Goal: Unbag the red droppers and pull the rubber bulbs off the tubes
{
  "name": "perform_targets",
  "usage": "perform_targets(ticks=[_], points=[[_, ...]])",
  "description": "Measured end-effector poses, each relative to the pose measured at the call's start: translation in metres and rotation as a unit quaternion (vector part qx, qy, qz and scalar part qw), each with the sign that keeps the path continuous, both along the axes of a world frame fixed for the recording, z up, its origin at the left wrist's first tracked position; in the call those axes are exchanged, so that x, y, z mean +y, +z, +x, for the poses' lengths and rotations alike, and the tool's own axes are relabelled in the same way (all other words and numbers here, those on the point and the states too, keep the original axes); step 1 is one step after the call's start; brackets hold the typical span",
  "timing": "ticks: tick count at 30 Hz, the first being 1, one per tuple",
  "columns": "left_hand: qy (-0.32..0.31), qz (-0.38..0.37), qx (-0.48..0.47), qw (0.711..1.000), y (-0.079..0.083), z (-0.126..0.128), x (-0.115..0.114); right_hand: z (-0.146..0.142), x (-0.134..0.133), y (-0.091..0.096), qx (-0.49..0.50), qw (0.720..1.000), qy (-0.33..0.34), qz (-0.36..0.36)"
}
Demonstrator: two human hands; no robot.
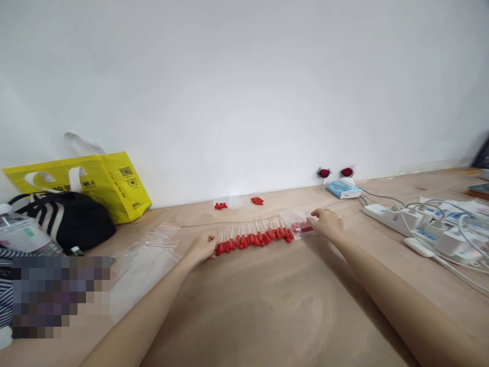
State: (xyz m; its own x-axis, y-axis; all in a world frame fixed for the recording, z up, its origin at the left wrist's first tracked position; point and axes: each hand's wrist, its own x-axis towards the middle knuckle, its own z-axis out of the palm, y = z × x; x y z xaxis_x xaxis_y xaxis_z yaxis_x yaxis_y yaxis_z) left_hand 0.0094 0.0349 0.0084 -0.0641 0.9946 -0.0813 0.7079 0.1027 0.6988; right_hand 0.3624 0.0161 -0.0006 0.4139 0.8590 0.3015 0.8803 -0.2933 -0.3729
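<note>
A row of small red rounded pieces with thin pale strings [254, 238] lies across the middle of the table, red ends towards me. At its left end is my left hand [204, 246], fingers curled together beside the outermost piece; what they hold, if anything, is hidden. My right hand [327, 223] is closed at the right edge of a small clear zip bag [301, 227], which lies flat with red pieces inside, against the row's right end. Behind the row, two more red clusters, a left one [220, 206] and a right one [257, 201], lie with clear bags.
Clear zip bags [147, 260] are piled at the left. Further left stand a yellow bag [110, 186] and a black bag [80, 219]. A blue tissue pack [342, 190] and a power strip [393, 219] with tangled cables are at the right. A white wall [244, 102] rises behind.
</note>
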Motion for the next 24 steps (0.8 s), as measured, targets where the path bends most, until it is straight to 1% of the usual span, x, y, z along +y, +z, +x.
perform_targets(ticks=[3, 6, 8, 13, 14, 16, 18, 20, 22, 23, 24], points=[[0.004, 0.030, -0.003, 1.000, -0.007, -0.003, -0.004, 0.012, -0.001, -0.006, 0.014, 0.999, -0.011, -0.039], [0.013, 0.057, -0.004, 0.998, -0.013, -0.007, -0.007, 0.013, -0.001, -0.013, 0.006, 0.997, 0.001, -0.076], [0.017, 0.073, -0.005, 0.997, -0.016, -0.008, -0.009, 0.011, -0.001, -0.016, -0.009, 0.996, 0.008, -0.086], [0.013, 0.120, 0.010, 0.993, -0.021, -0.007, -0.015, 0.009, 0.001, -0.018, -0.038, 0.996, 0.008, -0.077], [0.012, 0.131, 0.018, 0.991, -0.021, -0.006, -0.016, 0.009, 0.001, -0.019, -0.037, 0.997, -0.004, -0.069], [0.013, 0.158, 0.038, 0.987, -0.021, -0.004, -0.018, 0.014, 0.002, -0.021, -0.016, 0.997, -0.048, -0.057], [0.013, 0.189, 0.061, 0.980, -0.019, -0.003, -0.022, 0.022, 0.003, -0.024, 0.017, 0.993, -0.102, -0.052], [0.009, 0.218, 0.080, 0.973, -0.014, -0.008, -0.028, 0.032, 0.005, -0.027, 0.041, 0.989, -0.135, -0.054], [-0.012, 0.240, 0.104, 0.965, -0.005, -0.021, -0.035, 0.043, 0.006, -0.030, 0.053, 0.987, -0.145, -0.050], [-0.027, 0.248, 0.117, 0.961, 0.000, -0.032, -0.039, 0.049, 0.006, -0.031, 0.059, 0.987, -0.144, -0.044], [-0.061, 0.262, 0.158, 0.950, 0.004, -0.045, -0.043, 0.054, 0.007, -0.031, 0.064, 0.988, -0.137, -0.034]])
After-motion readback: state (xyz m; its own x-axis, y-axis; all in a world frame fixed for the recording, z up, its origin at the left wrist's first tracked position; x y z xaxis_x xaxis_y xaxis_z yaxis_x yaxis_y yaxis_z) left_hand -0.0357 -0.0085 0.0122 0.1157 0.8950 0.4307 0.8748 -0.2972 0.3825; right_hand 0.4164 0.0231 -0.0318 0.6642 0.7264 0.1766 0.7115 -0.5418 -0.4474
